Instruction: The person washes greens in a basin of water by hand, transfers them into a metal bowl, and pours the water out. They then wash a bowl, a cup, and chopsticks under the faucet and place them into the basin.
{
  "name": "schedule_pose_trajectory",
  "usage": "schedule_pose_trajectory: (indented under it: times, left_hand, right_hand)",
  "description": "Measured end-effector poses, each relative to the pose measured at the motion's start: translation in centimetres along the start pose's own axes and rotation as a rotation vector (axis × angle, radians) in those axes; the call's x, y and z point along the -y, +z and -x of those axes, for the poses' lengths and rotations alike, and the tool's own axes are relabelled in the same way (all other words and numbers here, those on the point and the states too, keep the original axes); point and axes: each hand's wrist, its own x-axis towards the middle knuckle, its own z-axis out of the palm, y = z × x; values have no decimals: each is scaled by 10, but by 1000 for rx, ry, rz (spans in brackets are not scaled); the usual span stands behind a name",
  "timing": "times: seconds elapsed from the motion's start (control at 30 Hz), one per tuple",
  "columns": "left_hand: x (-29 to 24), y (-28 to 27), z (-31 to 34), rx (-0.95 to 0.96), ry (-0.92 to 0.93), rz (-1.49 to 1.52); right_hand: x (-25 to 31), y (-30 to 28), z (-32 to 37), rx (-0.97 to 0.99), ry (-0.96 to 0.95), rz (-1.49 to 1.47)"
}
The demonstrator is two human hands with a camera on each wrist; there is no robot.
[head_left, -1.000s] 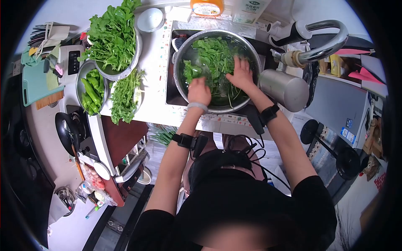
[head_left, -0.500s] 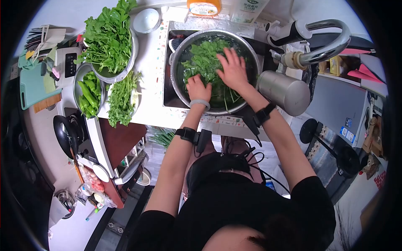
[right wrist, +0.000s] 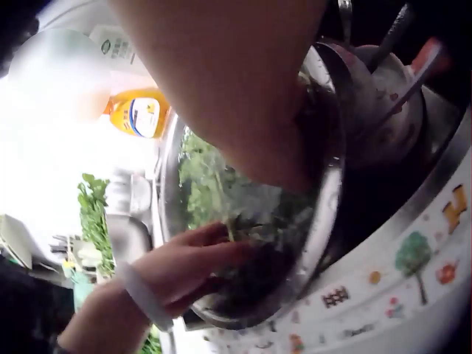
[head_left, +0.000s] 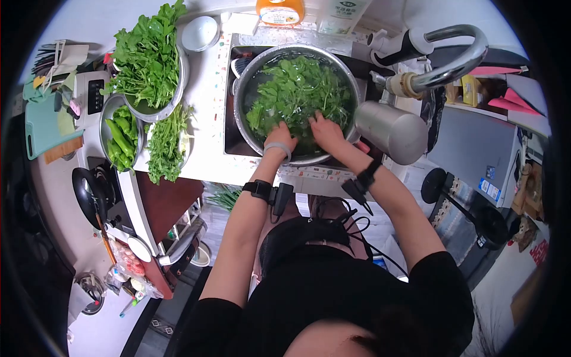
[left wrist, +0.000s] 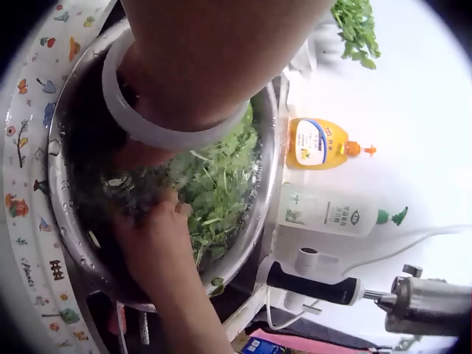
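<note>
Leafy greens [head_left: 297, 89] float in water inside a large metal basin [head_left: 239, 110], which sits in the sink. My left hand [head_left: 282, 137], with a pale bangle [head_left: 278, 149] at its wrist, dips into the greens near the basin's near side. In the right wrist view that left hand [right wrist: 188, 262] reaches in with fairly straight fingers. Just to its right, my right hand [head_left: 327, 132] also has its fingers down among the leaves. The left wrist view shows the right hand [left wrist: 164, 232] with its fingertips hidden in the water; I cannot tell whether they grip any stems.
To the left stand a bowl heaped with greens [head_left: 148, 65], a bowl of green peppers [head_left: 121, 140] and a bunch of leafy stems [head_left: 166, 146]. A faucet [head_left: 443, 74] and a metal cylinder [head_left: 392, 132] flank the basin on the right. Behind it stands an orange soap bottle [head_left: 281, 11].
My right hand has come down from over the middle of the basin to its near side, into the water beside the left hand. The greens have spread out toward the right.
</note>
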Motion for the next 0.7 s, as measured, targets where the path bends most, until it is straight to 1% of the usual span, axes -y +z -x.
schedule_pose_trajectory:
  times: [0.03, 0.07, 0.1, 0.13, 0.17, 0.2, 0.27, 0.3, 0.33, 0.4, 0.43, 0.47, 0.53, 0.57, 0.6, 0.63, 0.67, 0.7]
  left_hand:
    - [-1, -5, 9, -53, 71, -95]
    - [-3, -13, 15, -51, 78, -104]
    - [-6, -22, 20, -87, 76, -97]
    - [-6, -27, 22, -120, 72, -84]
    - [-2, -26, 20, -169, 88, -29]
    - [-1, -20, 16, -165, 89, -25]
    - [-2, -10, 4, -318, 37, 118]
    - [-4, -6, -6, -202, -53, 200]
    - [0, 3, -19, -210, -48, 204]
    - [16, 14, -41, -44, -149, 655]
    - [18, 8, -43, -64, -160, 624]
    - [18, 7, -41, -58, -167, 621]
    - [1, -12, -30, -211, -351, 459]
    - [-3, -13, -33, -167, -391, 516]
    - [-6, -12, -40, -175, -389, 521]
    - [-5, -8, -49, -69, -387, 742]
    - [-4, -3, -56, 42, -380, 959]
    - [-8, -2, -59, 30, -397, 975]
  right_hand:
    - [-1, 0, -5, -42, 10, -40]
    - [-2, 0, -9, -88, 23, -78]
    - [1, -15, -4, -94, 31, -79]
    - [8, -41, 11, -184, -24, -80]
    - [11, -55, 23, -269, -82, -79]
    - [11, -53, 27, -264, -80, -77]
    - [11, -47, 34, 51, -137, -155]
    - [6, -29, 30, 28, -162, -112]
    - [2, -33, 30, 22, -163, -104]
    - [-1, -39, 28, -51, -183, -118]
    - [0, -60, 27, 33, -58, -244]
    - [-6, -57, 24, 40, -57, -250]
    - [-26, -50, 13, -562, 61, -232]
    - [-29, -43, 3, -564, 57, -229]
    - [-28, -32, -11, -478, 207, -265]
    - [-25, -26, -22, -387, 357, -302]
    - [-21, -20, -34, -389, 351, -305]
    - [-16, -15, -44, -342, 404, -429]
